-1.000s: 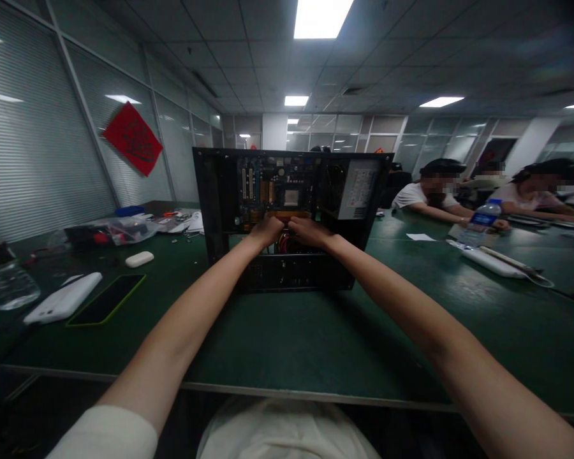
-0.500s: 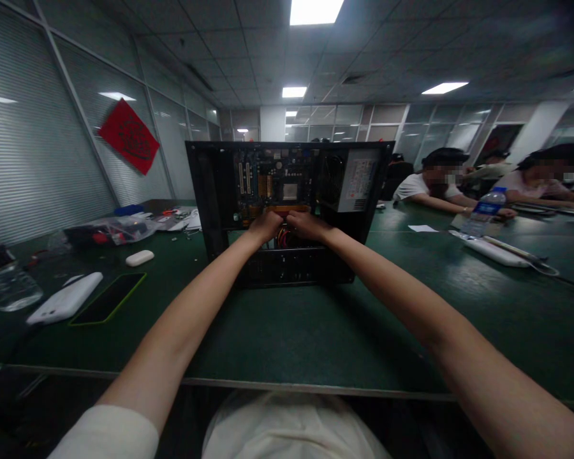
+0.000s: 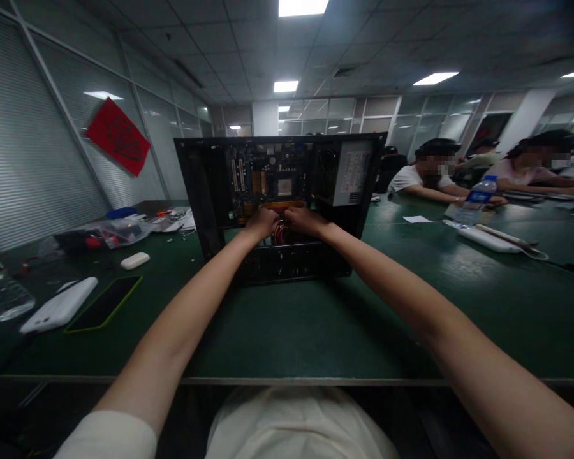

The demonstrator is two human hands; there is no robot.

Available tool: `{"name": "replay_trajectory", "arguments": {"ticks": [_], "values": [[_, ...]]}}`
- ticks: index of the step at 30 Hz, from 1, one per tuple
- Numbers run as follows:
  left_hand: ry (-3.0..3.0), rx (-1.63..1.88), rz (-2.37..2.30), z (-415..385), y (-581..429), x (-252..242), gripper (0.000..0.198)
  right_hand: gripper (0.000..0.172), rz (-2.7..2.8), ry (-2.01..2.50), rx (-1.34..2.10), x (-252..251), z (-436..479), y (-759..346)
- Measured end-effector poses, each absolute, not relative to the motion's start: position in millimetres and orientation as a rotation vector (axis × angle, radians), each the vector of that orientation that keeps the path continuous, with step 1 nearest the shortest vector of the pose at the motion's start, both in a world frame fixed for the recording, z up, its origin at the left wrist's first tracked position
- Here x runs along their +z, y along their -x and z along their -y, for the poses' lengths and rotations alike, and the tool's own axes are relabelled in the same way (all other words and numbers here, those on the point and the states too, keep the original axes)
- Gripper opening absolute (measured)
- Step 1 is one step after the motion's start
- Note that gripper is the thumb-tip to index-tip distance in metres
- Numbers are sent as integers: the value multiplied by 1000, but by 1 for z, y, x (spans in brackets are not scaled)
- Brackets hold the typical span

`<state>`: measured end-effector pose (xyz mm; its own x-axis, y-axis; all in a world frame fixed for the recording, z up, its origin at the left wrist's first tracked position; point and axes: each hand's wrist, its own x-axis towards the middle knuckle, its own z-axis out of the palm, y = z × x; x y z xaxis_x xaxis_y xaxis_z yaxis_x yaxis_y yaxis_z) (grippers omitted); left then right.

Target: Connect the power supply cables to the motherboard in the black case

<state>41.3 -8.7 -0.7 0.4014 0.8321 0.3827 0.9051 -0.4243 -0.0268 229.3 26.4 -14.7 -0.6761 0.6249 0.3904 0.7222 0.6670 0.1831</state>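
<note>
An open black computer case (image 3: 268, 260) stands on the table, its inside facing me. A motherboard (image 3: 270, 164) fills its back wall, with a pale square (image 3: 284, 187) at the processor spot. The grey power supply (image 3: 351, 175) sits at the upper right. Both of my hands reach inside, side by side at the lower edge of the board. My left hand (image 3: 264, 223) has its fingers closed, and my right hand (image 3: 307, 221) is curled close beside it. Whatever they pinch is hidden by the fingers. Coloured cables (image 3: 281, 236) hang just below them.
At left on the green table (image 3: 268, 338) lie a phone (image 3: 106, 305), a white power bank (image 3: 61, 305), a small white case (image 3: 135, 261), a plastic bag (image 3: 108, 234) and a water bottle (image 3: 4, 293). Another bottle (image 3: 478, 201) stands at right, near a seated person (image 3: 430, 175).
The view has shifted slightly, so the case and table sit a little further left. Both hands remain at the same spot inside the case, with their fingers still closed.
</note>
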Motion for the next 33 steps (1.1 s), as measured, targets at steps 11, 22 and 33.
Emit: {"name": "replay_trajectory", "arguments": {"ticks": [11, 22, 33], "values": [[2449, -491, 1532, 6, -41, -4, 31, 21, 2406, 1283, -120, -15, -21, -242], [2440, -447, 1506, 5, -43, -2, 32, 27, 2396, 1350, -176, -11, -20, -237], [2435, -605, 1465, 27, -36, 7, 32, 27, 2371, 1289, -241, -2, 1, -241]]}}
